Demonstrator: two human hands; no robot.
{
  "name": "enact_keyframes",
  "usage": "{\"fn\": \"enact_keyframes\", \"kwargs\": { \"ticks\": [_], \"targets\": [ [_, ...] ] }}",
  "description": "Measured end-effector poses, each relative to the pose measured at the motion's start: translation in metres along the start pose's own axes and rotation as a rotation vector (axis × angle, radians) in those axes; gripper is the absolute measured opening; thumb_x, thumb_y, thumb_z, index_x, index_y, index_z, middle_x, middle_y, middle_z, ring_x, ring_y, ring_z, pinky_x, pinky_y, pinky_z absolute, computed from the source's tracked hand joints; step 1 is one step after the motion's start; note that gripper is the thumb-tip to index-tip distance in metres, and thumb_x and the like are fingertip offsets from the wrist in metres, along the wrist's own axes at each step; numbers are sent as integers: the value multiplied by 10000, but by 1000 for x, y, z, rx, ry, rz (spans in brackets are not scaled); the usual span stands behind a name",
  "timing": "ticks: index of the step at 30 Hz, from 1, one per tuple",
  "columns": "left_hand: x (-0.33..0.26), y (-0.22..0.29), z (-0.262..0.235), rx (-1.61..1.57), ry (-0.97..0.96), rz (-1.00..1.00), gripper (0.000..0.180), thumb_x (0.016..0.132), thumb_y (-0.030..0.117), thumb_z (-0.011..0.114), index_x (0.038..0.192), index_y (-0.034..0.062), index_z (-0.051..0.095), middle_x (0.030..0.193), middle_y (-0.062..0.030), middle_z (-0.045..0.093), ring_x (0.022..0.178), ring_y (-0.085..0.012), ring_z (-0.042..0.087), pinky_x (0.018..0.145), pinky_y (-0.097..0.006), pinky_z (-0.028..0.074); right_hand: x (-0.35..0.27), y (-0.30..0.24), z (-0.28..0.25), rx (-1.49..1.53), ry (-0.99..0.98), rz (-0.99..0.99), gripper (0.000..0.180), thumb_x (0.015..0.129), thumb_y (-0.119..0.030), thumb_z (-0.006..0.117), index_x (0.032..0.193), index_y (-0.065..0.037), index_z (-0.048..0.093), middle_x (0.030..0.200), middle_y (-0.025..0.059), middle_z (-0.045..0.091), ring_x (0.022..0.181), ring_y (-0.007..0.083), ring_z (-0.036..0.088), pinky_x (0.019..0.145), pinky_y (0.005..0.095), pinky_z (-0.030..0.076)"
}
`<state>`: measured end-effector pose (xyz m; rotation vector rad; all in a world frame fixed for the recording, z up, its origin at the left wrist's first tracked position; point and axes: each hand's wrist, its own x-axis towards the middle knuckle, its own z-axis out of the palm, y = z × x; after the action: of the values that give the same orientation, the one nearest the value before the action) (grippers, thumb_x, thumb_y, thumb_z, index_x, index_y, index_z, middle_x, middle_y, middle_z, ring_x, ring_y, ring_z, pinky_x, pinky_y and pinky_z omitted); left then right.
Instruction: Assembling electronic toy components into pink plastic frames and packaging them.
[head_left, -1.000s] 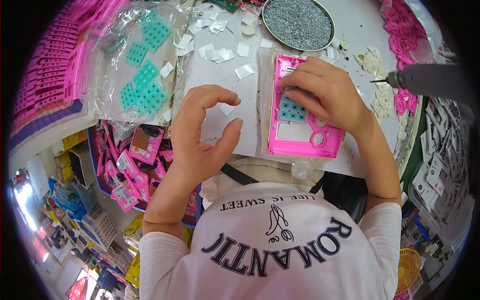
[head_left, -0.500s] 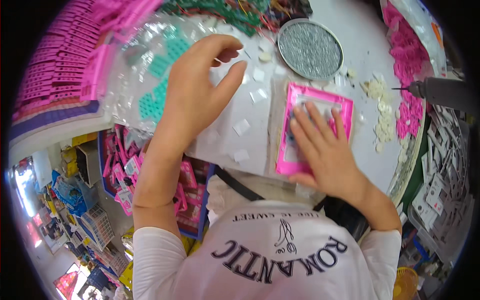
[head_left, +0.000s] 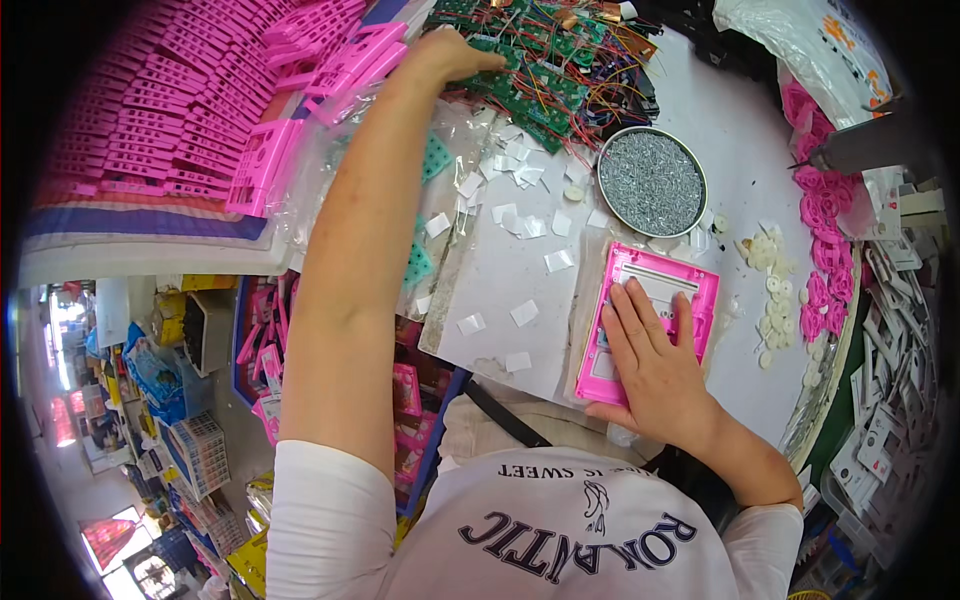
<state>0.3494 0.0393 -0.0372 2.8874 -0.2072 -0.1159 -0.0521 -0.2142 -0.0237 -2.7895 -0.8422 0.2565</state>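
Note:
My right hand (head_left: 655, 380) lies flat, fingers stretched out, across a pink plastic casing (head_left: 592, 372) with white and pale parts inside it. The casing rests near the table's front edge. My left arm reaches far forward, and my left hand (head_left: 450, 56) is at the near left edge of a heap of green circuit boards (head_left: 530, 95) with coloured wires. Its thumb points right, apart from the other fingers, which are partly hidden; I see nothing held. Beyond the casing stands a round dish (head_left: 652, 182) full of small metal screws.
Small white squares (head_left: 523, 313) are scattered over the white table. Stacked pink casings (head_left: 150, 110) fill the far left, beside teal pads (head_left: 418, 262) in clear plastic. At the right are white discs (head_left: 775, 310), pink pieces (head_left: 825, 265) and a dark power screwdriver (head_left: 865, 148).
My left hand has moved forward from above the teal pads to the circuit board heap. My right hand stays on the pink casing. The view has shifted, showing more of the table's far side.

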Motion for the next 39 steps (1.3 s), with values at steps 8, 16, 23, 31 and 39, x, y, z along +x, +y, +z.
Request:
{"fn": "enact_keyframes", "kwargs": {
  "ticks": [8,16,23,31,39],
  "targets": [
    [-19,-16,3,-999,180,-83,530,799,402,797,1146,16,689,1045,-139,728,900,-257,706,801,-394,566,-1,3,0,98,66,-35,962,748,-588,732,1434,28,458,1567,242,342,1498,372,262,1122,700,186],
    [-144,45,-31,-934,513,233,235,917,103,696,1124,6,639,1015,-73,695,904,-183,670,799,-345,537,7,25,-21,450,443,-249,619,831,-294,741,1349,-6,563,1268,175,611,1138,326,575,972,438,468],
    [-265,90,-7,-661,474,910,308,788,-32,701,1076,61,646,1066,-110,674,1007,-320,655,895,-423,502,58,7,-36,2036,321,185,412,1010,-238,603,1344,1,572,1142,72,680,1003,148,623,837,315,524],
    [-337,65,14,-1021,496,494,638,750,-29,623,1351,2,409,1402,-231,441,1351,-335,428,1116,-474,348,74,20,-26,1592,489,70,340,984,-156,652,1283,1,617,1160,51,679,1033,117,638,876,309,548],
    [-343,87,25,-1934,-215,-91,655,878,87,738,1352,11,292,1359,-184,469,1293,-254,499,1105,-444,396,63,6,-29,1725,320,19,373,939,-85,716,1271,46,607,1173,111,673,954,158,685,836,304,586]
  ]
}}
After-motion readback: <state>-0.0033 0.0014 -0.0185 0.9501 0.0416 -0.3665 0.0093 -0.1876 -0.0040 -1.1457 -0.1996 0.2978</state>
